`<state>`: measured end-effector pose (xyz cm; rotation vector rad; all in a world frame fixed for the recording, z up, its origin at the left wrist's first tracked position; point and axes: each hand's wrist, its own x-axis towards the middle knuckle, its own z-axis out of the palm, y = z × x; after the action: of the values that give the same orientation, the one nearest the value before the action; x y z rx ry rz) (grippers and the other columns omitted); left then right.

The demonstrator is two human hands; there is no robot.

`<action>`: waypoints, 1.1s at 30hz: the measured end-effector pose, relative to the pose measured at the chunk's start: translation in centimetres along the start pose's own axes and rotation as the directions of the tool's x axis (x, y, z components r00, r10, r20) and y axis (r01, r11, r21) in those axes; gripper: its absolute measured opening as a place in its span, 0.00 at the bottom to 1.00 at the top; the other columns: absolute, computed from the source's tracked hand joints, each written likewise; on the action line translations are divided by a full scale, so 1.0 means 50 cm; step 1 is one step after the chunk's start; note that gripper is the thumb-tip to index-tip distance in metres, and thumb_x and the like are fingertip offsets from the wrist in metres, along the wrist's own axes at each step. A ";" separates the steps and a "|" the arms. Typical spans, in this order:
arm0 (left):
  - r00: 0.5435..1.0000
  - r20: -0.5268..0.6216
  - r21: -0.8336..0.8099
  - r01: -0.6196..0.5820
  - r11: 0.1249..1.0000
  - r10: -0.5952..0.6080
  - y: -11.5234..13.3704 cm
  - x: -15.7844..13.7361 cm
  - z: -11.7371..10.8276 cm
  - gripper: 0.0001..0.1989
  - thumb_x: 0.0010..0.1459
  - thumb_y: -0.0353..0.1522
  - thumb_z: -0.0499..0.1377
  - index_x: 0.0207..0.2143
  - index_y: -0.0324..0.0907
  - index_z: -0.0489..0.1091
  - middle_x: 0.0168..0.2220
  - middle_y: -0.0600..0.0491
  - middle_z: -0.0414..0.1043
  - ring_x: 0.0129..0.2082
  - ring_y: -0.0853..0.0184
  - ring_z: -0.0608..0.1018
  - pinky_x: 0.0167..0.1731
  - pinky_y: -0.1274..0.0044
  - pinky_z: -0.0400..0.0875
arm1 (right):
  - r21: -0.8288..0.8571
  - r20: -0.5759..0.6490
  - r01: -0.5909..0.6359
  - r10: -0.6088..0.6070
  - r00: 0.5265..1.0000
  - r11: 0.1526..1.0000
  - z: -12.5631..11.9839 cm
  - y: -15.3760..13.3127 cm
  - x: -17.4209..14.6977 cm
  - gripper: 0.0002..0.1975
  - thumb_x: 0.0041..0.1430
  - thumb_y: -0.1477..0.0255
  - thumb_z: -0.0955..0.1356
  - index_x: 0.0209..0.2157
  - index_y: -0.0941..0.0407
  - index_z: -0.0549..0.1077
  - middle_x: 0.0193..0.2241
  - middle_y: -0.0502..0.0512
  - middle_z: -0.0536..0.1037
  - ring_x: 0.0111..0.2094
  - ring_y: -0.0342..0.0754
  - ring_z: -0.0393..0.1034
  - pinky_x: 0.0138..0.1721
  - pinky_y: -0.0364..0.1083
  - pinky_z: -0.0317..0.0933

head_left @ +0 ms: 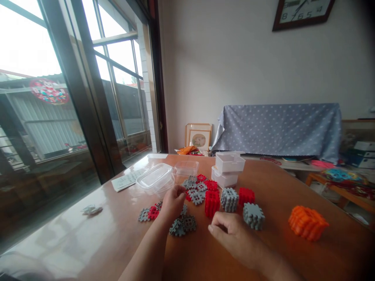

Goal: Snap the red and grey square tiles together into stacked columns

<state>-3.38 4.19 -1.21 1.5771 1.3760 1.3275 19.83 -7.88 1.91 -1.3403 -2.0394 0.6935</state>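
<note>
My left hand [175, 201] is over the scattered grey and red pieces, its fingers pinched together near the far pile. Whatever they may hold is hidden. Flat, notched grey interlocking tiles [197, 196] lie just beyond its fingertips, mixed with red tiles [210, 184]. More grey tiles [189, 223] rest beneath and beside my left wrist. My right hand [231, 233] is loosely curled, thumb and fingers closed, with nothing visible in them. Just beyond it stands a red tile stack [212, 203]. A grey stack [229, 200], another grey stack [253, 215] and a red stack [246, 196] stand nearby.
An orange stack [308, 222] sits at the right. Clear plastic containers [155, 177] and two translucent boxes [227, 171] stand farther back. A printed sheet [125, 181] lies at the left, with a small clear packet [91, 210] nearer me. Glass panes [52, 125] line the left side.
</note>
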 end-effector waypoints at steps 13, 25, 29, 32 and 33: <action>0.922 0.312 0.415 -0.349 0.840 0.228 0.011 -0.034 0.034 0.07 0.52 0.26 0.58 0.34 0.44 0.71 0.36 0.50 0.75 0.37 0.60 0.73 0.38 0.74 0.60 | -0.231 0.190 0.171 -0.128 0.973 0.958 0.061 0.004 -0.019 0.13 0.63 0.62 0.69 0.28 0.55 0.74 0.27 0.48 0.79 0.26 0.42 0.65 0.29 0.44 0.49; 0.973 0.180 0.488 -0.217 0.845 0.146 0.000 -0.012 0.010 0.13 0.53 0.25 0.57 0.40 0.45 0.76 0.42 0.48 0.78 0.44 0.56 0.75 0.46 0.71 0.62 | -0.255 0.217 0.109 -0.053 0.975 0.961 0.064 0.028 -0.021 0.13 0.60 0.60 0.71 0.28 0.54 0.77 0.29 0.50 0.81 0.26 0.44 0.67 0.28 0.44 0.47; 0.981 0.132 0.428 -0.188 0.884 0.145 -0.014 -0.001 -0.006 0.13 0.52 0.24 0.56 0.37 0.45 0.75 0.37 0.49 0.78 0.39 0.58 0.76 0.42 0.72 0.62 | -0.233 0.205 0.117 -0.069 0.976 0.965 0.063 0.032 -0.022 0.12 0.60 0.62 0.71 0.26 0.54 0.74 0.27 0.49 0.79 0.27 0.44 0.66 0.28 0.44 0.47; 0.990 0.084 0.391 -0.141 0.910 0.118 -0.018 0.006 -0.019 0.10 0.55 0.25 0.56 0.36 0.44 0.75 0.34 0.50 0.77 0.36 0.61 0.75 0.40 0.73 0.62 | -0.227 0.191 0.108 -0.064 0.979 0.968 0.060 0.037 -0.020 0.13 0.61 0.63 0.70 0.25 0.55 0.72 0.26 0.49 0.77 0.26 0.43 0.65 0.28 0.44 0.46; 0.991 0.079 0.389 -0.131 0.912 0.108 -0.017 0.007 -0.023 0.09 0.56 0.26 0.56 0.35 0.44 0.75 0.34 0.50 0.77 0.36 0.61 0.75 0.39 0.73 0.62 | -0.230 0.190 0.097 -0.053 0.980 0.968 0.058 0.038 -0.020 0.14 0.61 0.64 0.70 0.24 0.55 0.70 0.26 0.49 0.77 0.26 0.43 0.64 0.28 0.44 0.45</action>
<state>-4.73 4.55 -1.59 1.9760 1.6064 1.1087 19.23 -8.40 -1.62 -1.3635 -2.3703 0.5686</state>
